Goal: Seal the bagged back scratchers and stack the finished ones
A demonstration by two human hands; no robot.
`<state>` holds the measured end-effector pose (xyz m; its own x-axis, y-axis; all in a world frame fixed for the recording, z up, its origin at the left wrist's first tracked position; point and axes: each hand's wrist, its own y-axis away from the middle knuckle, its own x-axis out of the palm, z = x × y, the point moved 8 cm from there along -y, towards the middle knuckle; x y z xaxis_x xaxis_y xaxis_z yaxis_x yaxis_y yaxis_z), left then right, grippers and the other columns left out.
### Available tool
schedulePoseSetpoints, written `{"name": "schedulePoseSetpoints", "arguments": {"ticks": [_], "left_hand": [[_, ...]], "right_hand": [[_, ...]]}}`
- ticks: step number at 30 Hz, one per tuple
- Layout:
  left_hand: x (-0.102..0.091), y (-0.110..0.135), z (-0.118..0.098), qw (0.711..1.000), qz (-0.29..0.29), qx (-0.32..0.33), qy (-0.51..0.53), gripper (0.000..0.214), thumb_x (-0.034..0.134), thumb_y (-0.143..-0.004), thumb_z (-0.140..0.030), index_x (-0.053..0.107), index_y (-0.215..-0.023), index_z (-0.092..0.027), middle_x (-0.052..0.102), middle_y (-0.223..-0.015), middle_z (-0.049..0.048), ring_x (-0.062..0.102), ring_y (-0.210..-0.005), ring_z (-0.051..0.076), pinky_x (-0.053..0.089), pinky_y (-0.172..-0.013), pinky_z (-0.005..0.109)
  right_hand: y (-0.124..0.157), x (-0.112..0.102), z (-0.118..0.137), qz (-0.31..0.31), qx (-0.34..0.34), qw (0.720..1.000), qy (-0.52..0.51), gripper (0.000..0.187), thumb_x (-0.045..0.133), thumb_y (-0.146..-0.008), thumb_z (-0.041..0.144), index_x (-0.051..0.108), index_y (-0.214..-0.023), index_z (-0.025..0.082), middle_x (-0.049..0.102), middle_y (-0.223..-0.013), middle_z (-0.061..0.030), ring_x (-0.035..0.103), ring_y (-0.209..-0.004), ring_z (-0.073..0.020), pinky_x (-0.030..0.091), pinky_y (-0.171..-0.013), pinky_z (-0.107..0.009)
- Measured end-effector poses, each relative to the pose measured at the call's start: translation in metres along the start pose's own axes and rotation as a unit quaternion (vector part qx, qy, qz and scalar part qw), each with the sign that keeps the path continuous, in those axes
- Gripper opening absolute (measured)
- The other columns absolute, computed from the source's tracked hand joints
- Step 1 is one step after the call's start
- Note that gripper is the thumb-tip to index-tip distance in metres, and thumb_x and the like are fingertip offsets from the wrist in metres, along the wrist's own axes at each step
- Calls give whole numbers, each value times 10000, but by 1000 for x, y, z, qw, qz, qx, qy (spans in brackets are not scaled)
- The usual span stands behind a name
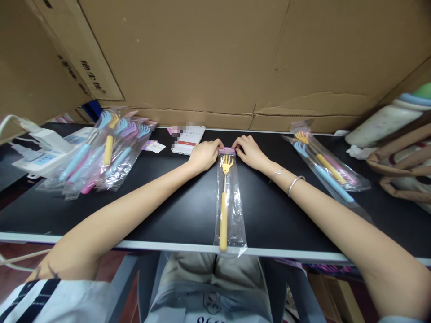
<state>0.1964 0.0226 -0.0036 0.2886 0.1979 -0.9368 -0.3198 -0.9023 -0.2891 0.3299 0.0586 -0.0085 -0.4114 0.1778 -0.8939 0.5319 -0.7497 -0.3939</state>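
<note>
— What lies nearest?
— A yellow back scratcher (224, 202) in a clear bag (235, 215), its handle end overhanging the black table (161, 197) edge.
— And the hands?
— The left hand (204, 154) and right hand (249, 151) both pinch the bag's far end, fingers curled; it looks like a pink label there.
— Farther off?
— A phone (188, 139) beside cardboard.

The phone (187, 139) screen at eleven o'clock is blurred; the bag (400, 168) at three o'clock is cut off.
</note>
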Motion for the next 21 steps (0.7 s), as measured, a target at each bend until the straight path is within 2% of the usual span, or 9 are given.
{"name": "schedulePoseSetpoints", "arguments": {"ticks": [10, 21], "left_hand": [[-2, 1, 0, 1000, -3, -14, 13, 314, 349, -934, -170, 590, -1130, -216, 702, -1068, 71, 653, -969, 237, 484, -779, 315], [-3, 2, 0, 999, -6, -27, 17, 307, 330, -967, -223, 586, -1136, -216, 701, -1084, 75, 653, -980, 239, 486, -801, 324]], "right_hand": [[2, -1, 9, 15, -14, 999, 37, 171, 414, -852, 125, 553, -926, 189, 597, -972, -119, 491, -933, -284, 431, -785, -405], [1, -1, 10, 13, -17, 999, 38, 169, 419, -846, 119, 553, -916, 195, 598, -958, -114, 498, -934, -284, 423, -783, -396]]}}
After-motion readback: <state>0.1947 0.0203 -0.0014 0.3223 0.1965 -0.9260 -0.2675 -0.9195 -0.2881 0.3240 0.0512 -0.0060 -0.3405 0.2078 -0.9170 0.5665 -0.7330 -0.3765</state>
